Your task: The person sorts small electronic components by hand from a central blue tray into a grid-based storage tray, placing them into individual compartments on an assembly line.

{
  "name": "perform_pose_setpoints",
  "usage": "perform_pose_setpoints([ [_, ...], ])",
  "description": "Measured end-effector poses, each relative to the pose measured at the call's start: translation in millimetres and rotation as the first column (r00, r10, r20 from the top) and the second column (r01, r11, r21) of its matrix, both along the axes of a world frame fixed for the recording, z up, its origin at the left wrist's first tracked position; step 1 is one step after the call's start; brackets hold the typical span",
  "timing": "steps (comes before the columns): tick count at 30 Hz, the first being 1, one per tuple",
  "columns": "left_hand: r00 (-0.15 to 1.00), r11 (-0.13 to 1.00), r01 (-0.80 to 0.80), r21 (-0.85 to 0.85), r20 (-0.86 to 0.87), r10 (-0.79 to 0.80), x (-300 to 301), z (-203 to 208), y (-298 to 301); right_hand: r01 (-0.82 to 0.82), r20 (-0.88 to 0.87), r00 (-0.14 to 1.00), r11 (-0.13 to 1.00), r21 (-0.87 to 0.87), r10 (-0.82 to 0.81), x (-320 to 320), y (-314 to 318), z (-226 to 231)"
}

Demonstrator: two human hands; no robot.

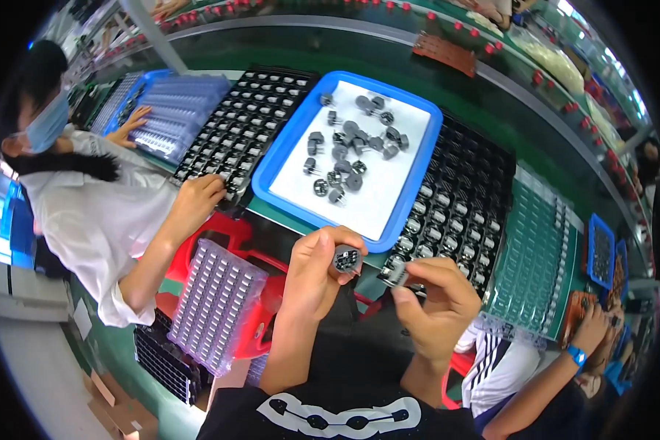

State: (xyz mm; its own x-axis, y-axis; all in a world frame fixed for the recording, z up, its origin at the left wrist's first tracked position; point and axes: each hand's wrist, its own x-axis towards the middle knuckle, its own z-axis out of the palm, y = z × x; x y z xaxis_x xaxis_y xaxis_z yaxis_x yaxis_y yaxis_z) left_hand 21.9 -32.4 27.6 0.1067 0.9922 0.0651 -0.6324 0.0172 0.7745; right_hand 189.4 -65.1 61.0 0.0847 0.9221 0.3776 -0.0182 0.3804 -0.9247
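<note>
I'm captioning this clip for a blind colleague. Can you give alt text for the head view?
The person's left hand and right hand each hold a small grey cylindrical part above a blue tray of loose similar parts, flanked by black compartment trays; co-workers sit on both sides.

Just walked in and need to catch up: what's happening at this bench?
A person's left hand holds a small round grey part, and the right hand pinches another. More lie loose in the blue tray, between black trays. A co-worker's hand rests at the left tray.
</note>
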Motion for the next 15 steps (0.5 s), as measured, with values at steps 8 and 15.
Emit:
perform_pose_setpoints([
  [8, 0.993, 0.994, -0.085, 0.061, -0.081, 0.090, 22.1, 0.1, -3.7, 0.065, 0.115, 0.991, 0.998, -0.003, -0.064, -21.1, 6.0, 3.5],
  [15, 0.990, 0.994, -0.111, 0.005, -0.084, 0.111, 26.5, -6.0, -9.9, 0.073, 0.129, 0.989, 0.997, 0.010, -0.074, -18.3, 6.1, -8.0],
])
